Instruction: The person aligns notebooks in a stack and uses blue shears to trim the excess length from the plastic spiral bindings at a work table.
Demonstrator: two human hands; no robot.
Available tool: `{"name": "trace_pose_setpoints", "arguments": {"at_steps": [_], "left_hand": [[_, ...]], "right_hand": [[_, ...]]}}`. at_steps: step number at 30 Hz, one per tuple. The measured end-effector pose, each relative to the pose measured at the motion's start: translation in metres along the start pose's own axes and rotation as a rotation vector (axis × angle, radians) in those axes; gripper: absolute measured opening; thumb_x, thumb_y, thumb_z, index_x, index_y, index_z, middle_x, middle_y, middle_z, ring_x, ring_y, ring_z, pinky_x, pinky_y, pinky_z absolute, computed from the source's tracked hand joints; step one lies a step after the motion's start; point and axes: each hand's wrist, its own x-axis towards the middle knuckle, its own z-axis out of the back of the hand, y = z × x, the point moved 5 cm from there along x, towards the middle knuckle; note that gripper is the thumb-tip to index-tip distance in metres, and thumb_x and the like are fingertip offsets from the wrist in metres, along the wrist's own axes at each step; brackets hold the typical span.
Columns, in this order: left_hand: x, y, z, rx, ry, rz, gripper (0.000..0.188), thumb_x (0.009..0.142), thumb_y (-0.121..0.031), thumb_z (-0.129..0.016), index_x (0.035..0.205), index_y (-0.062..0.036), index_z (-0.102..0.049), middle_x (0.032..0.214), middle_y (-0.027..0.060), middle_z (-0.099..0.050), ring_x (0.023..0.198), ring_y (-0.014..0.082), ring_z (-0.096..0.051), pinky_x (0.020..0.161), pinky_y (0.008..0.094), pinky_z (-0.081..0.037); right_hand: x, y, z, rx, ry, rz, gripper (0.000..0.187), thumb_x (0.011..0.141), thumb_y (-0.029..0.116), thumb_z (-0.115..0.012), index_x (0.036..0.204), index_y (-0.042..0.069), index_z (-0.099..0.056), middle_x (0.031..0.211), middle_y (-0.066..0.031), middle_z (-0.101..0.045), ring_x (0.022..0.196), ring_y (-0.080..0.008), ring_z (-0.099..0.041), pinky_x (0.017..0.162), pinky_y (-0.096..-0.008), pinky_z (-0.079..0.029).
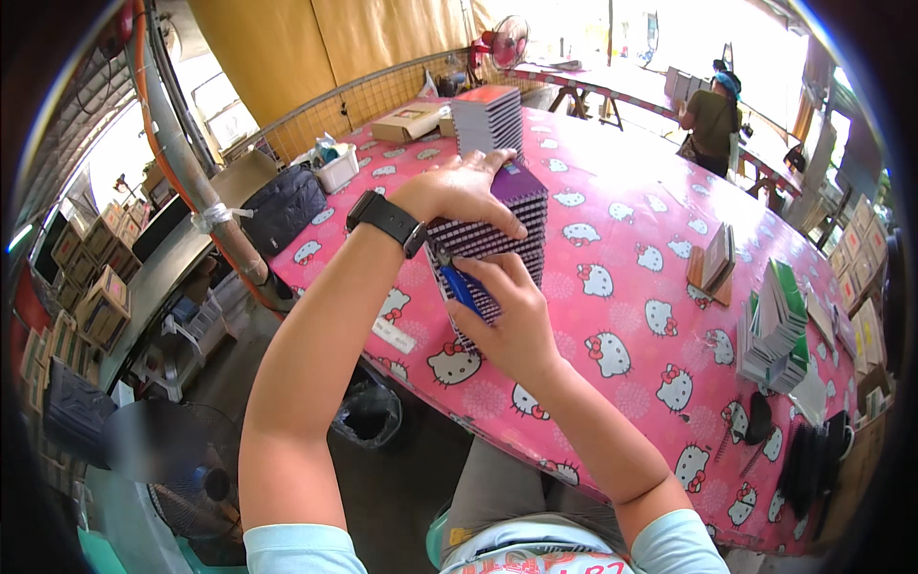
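Observation:
A tall stack of spiral notebooks (529,212) with purple covers and dark coil bindings stands near the left edge of the table. My left hand (464,194) lies across its top, fingers spread toward the far side and thumb over the near edge. A black watch is on that wrist. Just below it, my right hand (507,311) is closed around a blue-handled tool (463,289) with a small metal head. The tool's head is at the left corner of the bound side, by the coil ends; its exact kind is partly hidden by my fingers.
Behind stands another notebook stack (486,120) with an orange top, beside a cardboard box (406,122) and white basket (337,168). Green-covered notebooks (776,320) and black coils (813,459) lie right. A post (206,191) rises left; a bin (368,413) sits below. A person (712,124) works far off.

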Motion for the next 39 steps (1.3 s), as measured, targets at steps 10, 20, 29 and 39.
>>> {"name": "trace_pose_setpoints", "arguments": {"at_steps": [10,20,29,39], "left_hand": [[0.000,-0.004,0.000,-0.003,-0.021,0.013,0.118,0.054,-0.054,-0.077,0.148,-0.0112,-0.021,0.148,0.0243,-0.026,0.138,0.0404,-0.022,0.112,0.0445,-0.024],[-0.004,-0.007,0.001,-0.015,-0.050,-0.061,0.112,0.055,-0.048,-0.079,0.145,-0.0096,-0.026,0.144,0.0235,-0.033,0.134,0.0364,-0.032,0.110,0.0393,-0.028],[-0.006,-0.003,0.016,-0.019,0.233,-0.095,0.121,0.053,-0.046,-0.079,0.149,-0.0089,-0.015,0.147,0.0208,-0.029,0.137,0.0294,-0.029,0.112,0.0328,-0.026],[-0.010,0.000,0.018,-0.144,0.220,-0.135,0.112,0.056,-0.032,-0.071,0.151,-0.0173,-0.015,0.144,0.0190,-0.036,0.125,0.0254,-0.044,0.101,0.0285,-0.038]], "right_hand": [[-0.010,0.009,0.005,-0.275,-0.064,0.104,0.044,0.078,0.021,-0.067,0.118,0.006,-0.056,0.101,-0.0121,-0.054,0.094,-0.0291,-0.052,0.083,-0.0415,-0.045],[-0.012,0.000,0.001,-0.301,-0.064,0.181,0.041,0.075,0.017,-0.067,0.114,0.008,-0.060,0.100,-0.0115,-0.054,0.092,-0.0308,-0.050,0.084,-0.0430,-0.043],[-0.014,0.002,0.006,-0.400,-0.088,0.209,0.041,0.074,0.017,-0.068,0.114,0.009,-0.060,0.105,-0.0112,-0.054,0.096,-0.0297,-0.050,0.085,-0.0427,-0.042],[-0.006,0.009,0.005,-0.462,-0.112,0.249,0.045,0.073,0.017,-0.068,0.117,0.011,-0.058,0.108,-0.0108,-0.052,0.097,-0.0287,-0.049,0.084,-0.0416,-0.040]]}}
